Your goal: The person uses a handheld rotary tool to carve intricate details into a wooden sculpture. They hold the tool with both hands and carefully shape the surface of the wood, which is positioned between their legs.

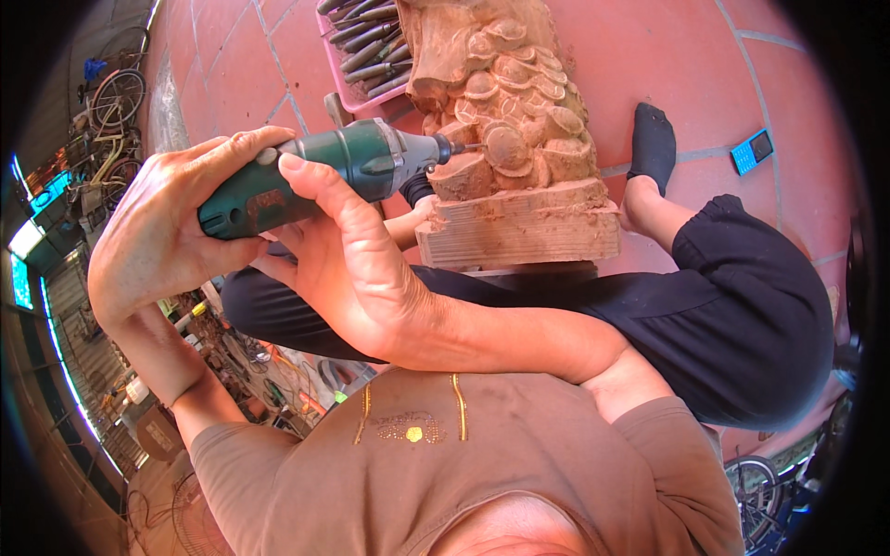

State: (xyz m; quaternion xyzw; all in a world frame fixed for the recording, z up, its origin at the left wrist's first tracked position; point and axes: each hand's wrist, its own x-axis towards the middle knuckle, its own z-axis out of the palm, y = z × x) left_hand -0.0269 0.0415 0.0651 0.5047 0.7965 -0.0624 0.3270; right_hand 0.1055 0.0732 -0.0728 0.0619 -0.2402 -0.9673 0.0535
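A green rotary tool (338, 159) with a grey metal nose lies across my view, its thin bit pointing right. My left hand (171, 218) is wrapped round its rear body, fingers over the top. From below, my right hand (348, 246) grips the same tool, thumb along its side; the other fingers are partly hidden. The bit's tip reaches a round, coin-like boss on a carved wooden block (519, 102); I cannot tell whether it touches. Rounded, overlapping shapes cover the block above a flat, rough-edged base.
Behind the tool, a pink tray (345, 91) holds several dark-handled carving tools. My legs straddle the block, a dark-socked foot (653, 139) on its right. A small blue device (751, 151) lies on the red tiles. Bicycles (119, 97) and clutter stand at the left.
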